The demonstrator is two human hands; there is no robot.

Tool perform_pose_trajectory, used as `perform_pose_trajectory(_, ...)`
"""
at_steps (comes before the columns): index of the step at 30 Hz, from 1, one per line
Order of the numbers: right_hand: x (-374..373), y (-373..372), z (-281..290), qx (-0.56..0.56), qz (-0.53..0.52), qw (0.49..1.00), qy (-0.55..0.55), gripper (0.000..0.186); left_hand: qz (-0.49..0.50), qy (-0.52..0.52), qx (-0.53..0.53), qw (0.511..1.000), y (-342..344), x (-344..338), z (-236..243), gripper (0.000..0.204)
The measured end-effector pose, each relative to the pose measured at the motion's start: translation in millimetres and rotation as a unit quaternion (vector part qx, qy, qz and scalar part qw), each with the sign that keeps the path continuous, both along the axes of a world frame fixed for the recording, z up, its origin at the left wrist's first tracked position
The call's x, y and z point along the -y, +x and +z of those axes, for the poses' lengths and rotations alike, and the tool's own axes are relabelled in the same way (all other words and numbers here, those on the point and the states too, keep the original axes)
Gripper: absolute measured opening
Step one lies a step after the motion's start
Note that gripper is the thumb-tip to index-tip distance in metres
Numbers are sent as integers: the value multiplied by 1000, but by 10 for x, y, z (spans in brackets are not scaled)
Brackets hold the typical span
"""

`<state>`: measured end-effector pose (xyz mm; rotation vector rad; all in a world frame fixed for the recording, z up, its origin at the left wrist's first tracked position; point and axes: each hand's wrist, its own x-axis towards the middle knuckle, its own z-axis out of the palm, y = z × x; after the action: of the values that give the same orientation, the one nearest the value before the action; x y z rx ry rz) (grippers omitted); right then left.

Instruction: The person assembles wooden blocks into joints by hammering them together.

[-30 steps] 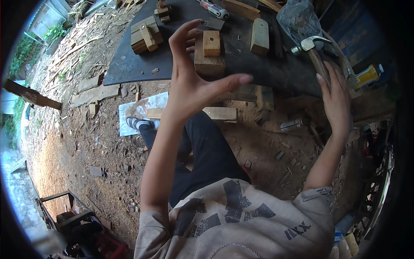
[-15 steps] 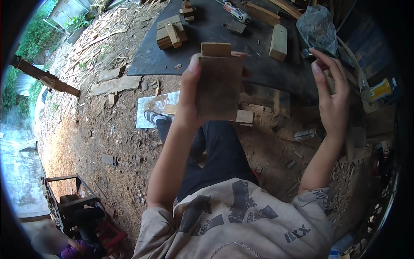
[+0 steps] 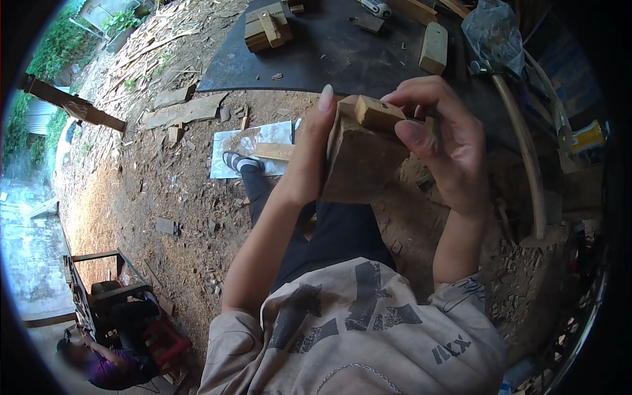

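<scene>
A squared, brown wooden block [image 3: 365,164] sits in the left hand's [image 3: 312,148] closed grip, held up in front of the tabletop [image 3: 316,62]; the right hand's [image 3: 451,148] grip pinches the paler, oblong wooden peg [image 3: 378,114] jutting from it. The tabletop is dark and flat; wood chips litter the rough brown ground [image 3: 164,194]

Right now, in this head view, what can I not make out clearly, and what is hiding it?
All in the head view:
Left hand: its fingers are mostly hidden behind the wooden block it holds.
The block's far side: turned away from the camera.
Right hand: its own fingers cover whether it grips the small wooden piece or only touches it.
Tool handle: the upper edge cuts off the rest.
Clear plastic bag: creases obscure any contents.
</scene>
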<state>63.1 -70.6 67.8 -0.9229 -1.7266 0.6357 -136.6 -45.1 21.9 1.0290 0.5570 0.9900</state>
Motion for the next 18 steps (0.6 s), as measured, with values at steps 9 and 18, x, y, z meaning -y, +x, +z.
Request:
perform_pose_trajectory(9,-25,101,-115,-95,99,991,-11,34,6,186,-75,980,89,0,61,61)
perform_pose_trajectory(18,-30,113,-122,-56,46,997,32,34,37,130,-83,987,124,22,51,64)
